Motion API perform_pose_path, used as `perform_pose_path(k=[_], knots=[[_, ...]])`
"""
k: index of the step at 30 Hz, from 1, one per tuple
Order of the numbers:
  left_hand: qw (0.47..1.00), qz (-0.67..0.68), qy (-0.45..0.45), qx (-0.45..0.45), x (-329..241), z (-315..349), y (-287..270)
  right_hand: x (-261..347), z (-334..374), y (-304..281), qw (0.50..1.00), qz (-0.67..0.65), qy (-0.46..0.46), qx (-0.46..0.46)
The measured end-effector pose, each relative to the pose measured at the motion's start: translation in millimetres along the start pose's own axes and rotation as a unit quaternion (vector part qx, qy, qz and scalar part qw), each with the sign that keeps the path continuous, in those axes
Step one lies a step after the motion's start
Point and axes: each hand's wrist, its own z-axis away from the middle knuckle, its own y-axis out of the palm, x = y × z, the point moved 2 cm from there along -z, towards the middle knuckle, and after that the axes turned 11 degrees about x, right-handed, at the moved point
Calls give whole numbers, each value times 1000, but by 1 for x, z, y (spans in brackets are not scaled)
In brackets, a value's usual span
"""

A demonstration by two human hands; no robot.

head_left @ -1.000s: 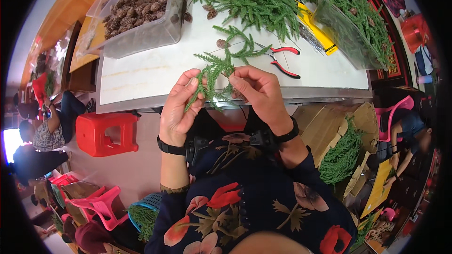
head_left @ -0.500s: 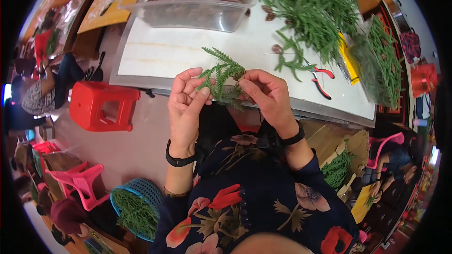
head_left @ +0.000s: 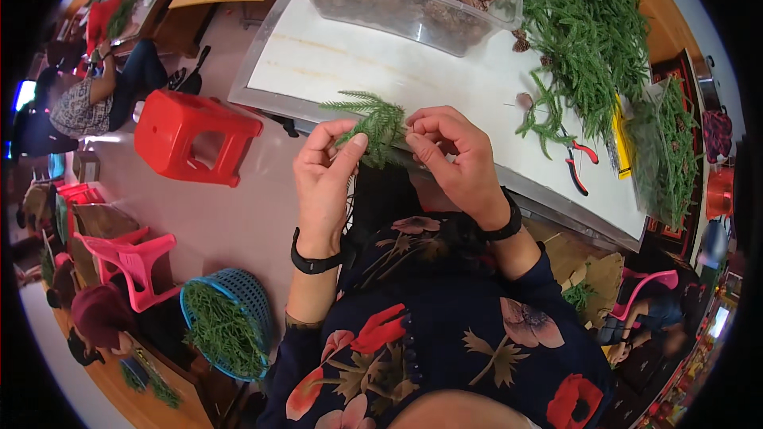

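A green artificial pine sprig (head_left: 381, 125) is pinched between the thumb and fingers of my left hand (head_left: 324, 183), just off the table's near edge. Its needled tips fan out to the left and downward. Close by its right side, my right hand (head_left: 462, 160) is closed in a pinch; a thin wire-like bit seems to show at the fingertips, too small to name surely. Red-and-black handled pliers (head_left: 577, 168) lie on the white table (head_left: 342, 59) to the right. Beside them rests another sprig (head_left: 545, 117), with a pine cone (head_left: 524, 101) at its left.
A clear plastic bin (head_left: 389, 22) of pine cones stands at the table's far side, beside a heap of green sprigs (head_left: 588, 28). On the floor at left are a red stool (head_left: 191, 131), pink chair (head_left: 131, 258) and blue basket of greenery (head_left: 256, 302). Other people sit around.
My view has swung, so the table and bin sit farther right and tilted. The sprig has turned in my left hand, its needles now bunched, and my right fingertips have shifted along its right side.
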Motion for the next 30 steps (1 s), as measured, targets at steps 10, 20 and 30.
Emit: perform_pose_path(k=[10, 20, 30], knots=[[993, -85, 84, -9, -1, -9, 36, 13, -3, -16, 991, 107, -56, -54], [993, -96, 67, 29, 12, -14, 70, 3, 10, -35, 982, 142, -67, -102], [995, 62, -33, 68, 20, -20, 81, -3, 31, -50, 989, 107, -49, -91]])
